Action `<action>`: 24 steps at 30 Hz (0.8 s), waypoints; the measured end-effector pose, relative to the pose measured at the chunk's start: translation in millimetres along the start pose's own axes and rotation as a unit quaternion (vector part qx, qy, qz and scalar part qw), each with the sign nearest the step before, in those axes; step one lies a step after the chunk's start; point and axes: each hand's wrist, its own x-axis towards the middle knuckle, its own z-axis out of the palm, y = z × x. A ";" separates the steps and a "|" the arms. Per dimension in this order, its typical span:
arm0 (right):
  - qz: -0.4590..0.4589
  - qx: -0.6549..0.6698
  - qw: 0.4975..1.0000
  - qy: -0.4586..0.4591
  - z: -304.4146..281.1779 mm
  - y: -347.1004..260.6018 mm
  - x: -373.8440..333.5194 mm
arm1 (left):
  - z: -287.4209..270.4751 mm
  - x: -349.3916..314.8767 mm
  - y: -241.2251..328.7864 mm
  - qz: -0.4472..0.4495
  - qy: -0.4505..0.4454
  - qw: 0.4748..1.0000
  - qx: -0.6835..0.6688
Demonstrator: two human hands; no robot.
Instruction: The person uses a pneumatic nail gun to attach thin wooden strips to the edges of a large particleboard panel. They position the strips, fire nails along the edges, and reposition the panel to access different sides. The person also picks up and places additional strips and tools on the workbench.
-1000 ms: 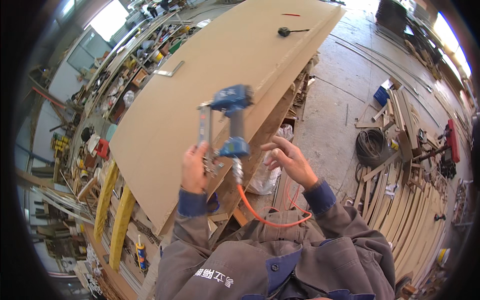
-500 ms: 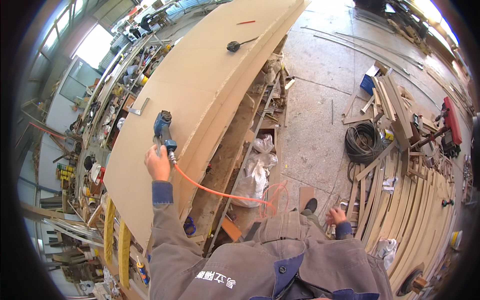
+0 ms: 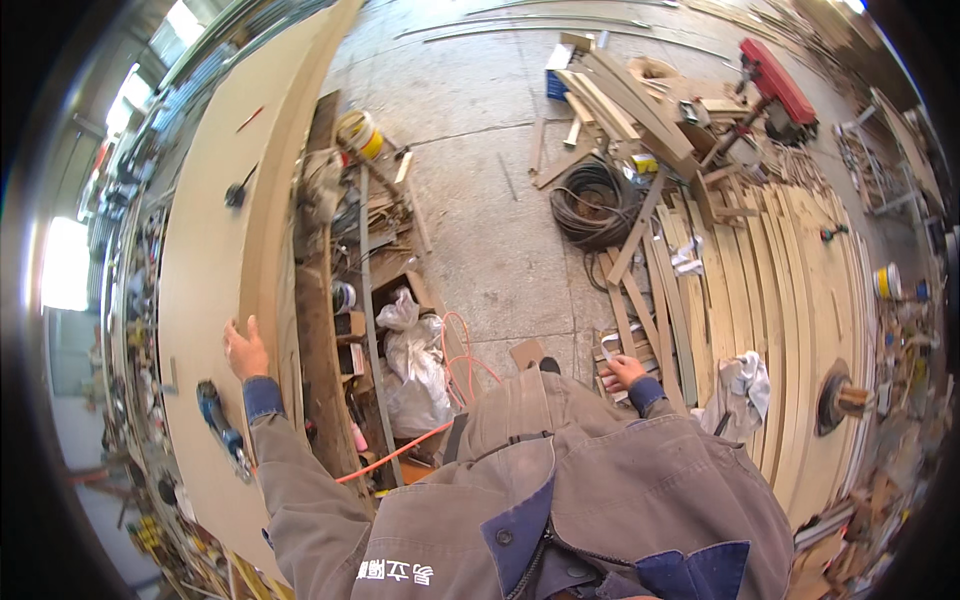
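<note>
The big board's far end runs out of view. The left sleeve hides some of the orange hose. Little things at the left look too tiny and blurry to name.

A worn, scuffed grey concrete floor spreads through the middle of the workshop; long pale boards lie in rows at the right; a bright opening glares white at far left.

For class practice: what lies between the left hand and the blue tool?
The head view shows only bare tan board between the left hand and blue tool.
</note>
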 end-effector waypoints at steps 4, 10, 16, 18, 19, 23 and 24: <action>0.003 0.011 1.000 0.016 -0.8 -14.6 -3.1 | 23.3 40.6 40.0 -0.026 -0.026 0.998 0.045; 0.080 0.067 0.992 0.077 -43.2 31.0 8.8 | 61.0 74.2 45.9 -0.073 -0.021 0.992 0.097; 0.100 0.046 0.985 0.132 -38.3 42.4 42.9 | 45.0 67.0 67.4 -0.105 -0.006 0.978 0.179; 0.052 -0.039 0.991 0.117 -77.1 82.2 84.2 | 68.6 57.8 66.3 -0.127 -0.031 0.976 0.173; 0.066 -0.090 0.987 0.113 -68.9 61.6 103.8 | 64.7 60.7 70.3 -0.123 -0.018 0.979 0.159; 0.048 -0.103 0.992 0.060 -18.3 -109.9 153.9 | 45.6 74.6 67.4 -0.087 0.026 0.995 0.047; -0.014 -0.061 0.997 0.044 -25.2 -138.5 173.9 | 51.7 82.7 65.0 -0.072 0.027 0.997 -0.007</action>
